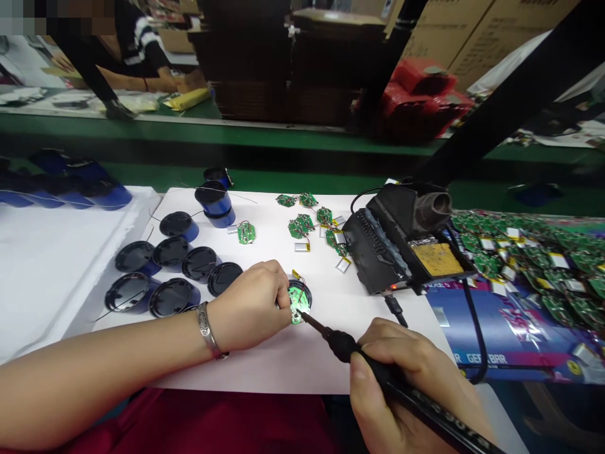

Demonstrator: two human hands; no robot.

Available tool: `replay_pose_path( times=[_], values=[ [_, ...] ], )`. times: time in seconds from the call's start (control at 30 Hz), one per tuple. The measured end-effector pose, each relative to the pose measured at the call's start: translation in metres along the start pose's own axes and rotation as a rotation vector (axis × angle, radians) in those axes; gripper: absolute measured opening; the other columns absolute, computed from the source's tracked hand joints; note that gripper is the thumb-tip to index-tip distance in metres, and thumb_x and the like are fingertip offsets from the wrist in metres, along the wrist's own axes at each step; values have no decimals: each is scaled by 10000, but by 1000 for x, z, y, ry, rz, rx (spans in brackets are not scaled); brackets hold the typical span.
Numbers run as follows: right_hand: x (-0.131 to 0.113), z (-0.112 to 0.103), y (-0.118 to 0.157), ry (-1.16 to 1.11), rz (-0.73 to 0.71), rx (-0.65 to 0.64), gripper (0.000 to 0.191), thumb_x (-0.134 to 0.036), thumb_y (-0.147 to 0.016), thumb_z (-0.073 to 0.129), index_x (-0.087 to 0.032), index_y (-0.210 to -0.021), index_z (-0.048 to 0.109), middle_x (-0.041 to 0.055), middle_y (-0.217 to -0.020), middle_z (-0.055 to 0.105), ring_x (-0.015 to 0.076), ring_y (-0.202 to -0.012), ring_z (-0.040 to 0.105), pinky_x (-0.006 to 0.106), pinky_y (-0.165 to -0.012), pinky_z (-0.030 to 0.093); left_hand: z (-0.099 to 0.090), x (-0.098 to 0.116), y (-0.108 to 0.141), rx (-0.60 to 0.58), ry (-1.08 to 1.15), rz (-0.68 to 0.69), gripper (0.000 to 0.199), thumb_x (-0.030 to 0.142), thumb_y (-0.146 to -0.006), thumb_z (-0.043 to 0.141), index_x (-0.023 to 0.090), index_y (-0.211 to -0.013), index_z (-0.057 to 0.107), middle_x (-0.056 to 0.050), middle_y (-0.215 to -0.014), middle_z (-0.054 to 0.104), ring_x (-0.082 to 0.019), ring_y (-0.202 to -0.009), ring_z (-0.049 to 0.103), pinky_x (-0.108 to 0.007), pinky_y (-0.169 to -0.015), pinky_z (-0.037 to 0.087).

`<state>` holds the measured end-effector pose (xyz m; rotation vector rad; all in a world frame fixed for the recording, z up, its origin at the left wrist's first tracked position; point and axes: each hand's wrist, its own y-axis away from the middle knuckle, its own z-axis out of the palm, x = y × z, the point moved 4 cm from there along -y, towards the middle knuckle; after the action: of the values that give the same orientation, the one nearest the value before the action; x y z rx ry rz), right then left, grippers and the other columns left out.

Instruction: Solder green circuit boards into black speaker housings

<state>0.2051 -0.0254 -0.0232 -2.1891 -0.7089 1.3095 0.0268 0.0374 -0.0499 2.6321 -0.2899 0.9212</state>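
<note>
My right hand [406,378] is wrapped round a black soldering iron [378,372], whose tip points up and left. The tip meets or hovers just over a green circuit board [297,301] seated in a round dark cup. My left hand [258,306] is closed beside that board, its fingertips pinched at the board's left edge. What the left fingers hold is hidden. A small yellow-ended battery [295,275] with thin wires shows at the board's upper edge.
Several blue-and-black cups [177,252] stand left on white paper. Loose circuit boards [301,225] with batteries lie beyond my hands. A black soldering station [378,246] with a yellow sponge [437,258] stands right, beside many piled boards [534,265]. A person sits across the bench.
</note>
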Motion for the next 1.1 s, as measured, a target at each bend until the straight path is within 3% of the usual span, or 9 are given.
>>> replay_pose_path(
  times=[0.2, 0.3, 0.4, 0.53, 0.77, 0.9, 1.1],
  values=[
    [-1, -5, 2, 71, 55, 200, 120, -94, -791, 604, -199, -817, 552, -36, -621, 521, 125, -608, 593, 277, -584, 486, 0, 0, -1, 2, 5, 0, 139, 89, -671, 614, 188, -577, 642, -28, -921, 641, -181, -851, 618, -289, -751, 486],
    [5, -6, 7, 93, 30, 222, 134, -123, -803, 631, -203, -910, 616, -11, -687, 607, 159, -626, 630, 301, -556, 519, -1, 0, -1, 0, 3, -1, 151, 80, -666, 613, 187, -562, 634, -27, -916, 642, -183, -847, 620, -286, -740, 485],
    [12, -4, 10, 190, -3, 204, 312, -101, -810, 664, -201, -1105, 659, 29, -870, 710, 179, -695, 683, 317, -604, 576, -1, 1, -1, -12, -4, 1, 164, 73, -665, 610, 184, -545, 627, -27, -916, 643, -179, -827, 616, -277, -708, 477],
    [17, 9, 13, 145, -103, 100, 485, -12, -811, 655, -183, -1263, 612, 74, -1037, 720, 186, -853, 714, 303, -704, 608, -2, 3, -2, -7, 2, 4, 169, 86, -678, 618, 183, -539, 619, -26, -890, 637, -180, -836, 613, -281, -738, 477],
    [26, 35, 23, 93, -188, -8, 468, 30, -859, 524, -171, -1280, 569, 105, -1038, 731, 172, -927, 701, 294, -763, 597, -2, 3, -1, -7, 18, 13, 168, 89, -681, 623, 187, -545, 629, -26, -905, 645, -189, -864, 628, -283, -757, 488],
    [30, 41, 27, 115, -201, -32, 490, -17, -887, 494, -200, -1340, 511, 96, -977, 732, 173, -851, 693, 312, -711, 602, -3, 3, -2, 2, 22, 19, 176, 91, -682, 617, 190, -537, 612, -26, -901, 643, -192, -873, 631, -284, -765, 495],
    [34, 43, 33, 114, -221, -25, 499, 16, -868, 497, -143, -1341, 495, 124, -971, 727, 189, -931, 689, 331, -752, 603, -3, 4, -1, -6, -1, 30, 166, 96, -691, 617, 185, -552, 612, -28, -892, 646, -191, -857, 625, -290, -757, 485]
  ],
)
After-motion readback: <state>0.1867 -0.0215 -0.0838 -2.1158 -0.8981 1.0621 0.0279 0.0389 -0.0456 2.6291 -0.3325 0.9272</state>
